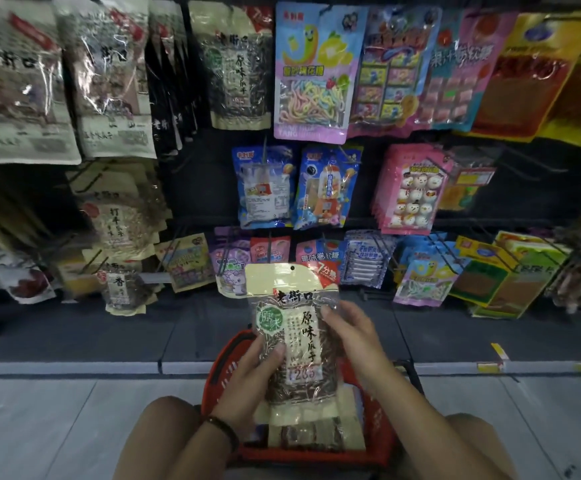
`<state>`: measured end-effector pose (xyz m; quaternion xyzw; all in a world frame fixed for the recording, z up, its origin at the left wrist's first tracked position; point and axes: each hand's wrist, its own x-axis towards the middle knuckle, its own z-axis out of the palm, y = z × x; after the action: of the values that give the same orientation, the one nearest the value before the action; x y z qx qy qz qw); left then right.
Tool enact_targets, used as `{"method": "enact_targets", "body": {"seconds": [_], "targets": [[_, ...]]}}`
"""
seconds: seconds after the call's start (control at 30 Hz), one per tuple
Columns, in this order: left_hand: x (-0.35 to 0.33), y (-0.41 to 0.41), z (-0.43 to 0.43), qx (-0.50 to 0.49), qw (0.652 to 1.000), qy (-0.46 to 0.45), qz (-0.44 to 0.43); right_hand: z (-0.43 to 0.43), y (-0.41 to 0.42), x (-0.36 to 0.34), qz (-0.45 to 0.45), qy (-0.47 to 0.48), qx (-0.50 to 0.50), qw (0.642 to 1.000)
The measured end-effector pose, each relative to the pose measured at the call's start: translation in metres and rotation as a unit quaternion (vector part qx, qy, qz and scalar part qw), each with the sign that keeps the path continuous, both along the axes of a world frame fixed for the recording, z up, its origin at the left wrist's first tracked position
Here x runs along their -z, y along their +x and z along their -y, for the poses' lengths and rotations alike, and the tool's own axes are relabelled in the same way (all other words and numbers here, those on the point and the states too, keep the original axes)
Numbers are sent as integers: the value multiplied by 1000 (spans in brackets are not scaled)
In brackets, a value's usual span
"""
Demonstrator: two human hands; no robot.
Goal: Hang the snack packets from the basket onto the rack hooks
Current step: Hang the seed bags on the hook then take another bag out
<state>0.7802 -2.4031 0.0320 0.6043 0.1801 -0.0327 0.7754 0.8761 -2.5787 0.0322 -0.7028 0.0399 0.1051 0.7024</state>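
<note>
Our left thumb lies across the front of the packet [299, 317] with the other fingers curled behind it, so our left hand [247, 379] grips its lower left side. The fingertips [330, 313] of our right hand [351, 337] pinch the packet's right edge, a little higher up. Both hands hold the one packet, and neither holds anything else.

We hold the packet upright, its printed face towards us, just above the red basket [218, 365] that sits on the floor between our knees. More packets [316, 434] lie in the basket below it. The punched hole [292, 268] at the packet's top is clear of our fingers and easy to see.

Ahead stands the rack [199, 181], crowded with hanging bags on wire hooks [265, 152]. A bag of the same design [239, 64] hangs in the top row, well above our hands and a little to the left.

We judge that we are at the start of one hanging: the packet is lifted out and squared up but not yet near any hook. The next move probably calls for raising it to that matching row, lining the hole up with the hook's tip and sliding it on. The film is slippery and the hole small, so we should keep the top edge flat and steady.
</note>
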Motion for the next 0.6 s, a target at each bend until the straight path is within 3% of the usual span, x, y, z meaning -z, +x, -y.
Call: {"method": "enact_targets", "body": {"seconds": [0.1,0.23,0.33,0.6], "targets": [[-20,8,-13,9,1000,-4,6,-9,13,-18,35,50,-4,998],[-48,25,-27,-67,989,103,84,-31,22,-37,63,57,-6,996],[-74,43,-36,-127,982,91,103,-48,30,-57,45,75,-17,996],[-147,90,-82,-104,983,81,126,-97,61,-148,50,160,-37,985]]}}
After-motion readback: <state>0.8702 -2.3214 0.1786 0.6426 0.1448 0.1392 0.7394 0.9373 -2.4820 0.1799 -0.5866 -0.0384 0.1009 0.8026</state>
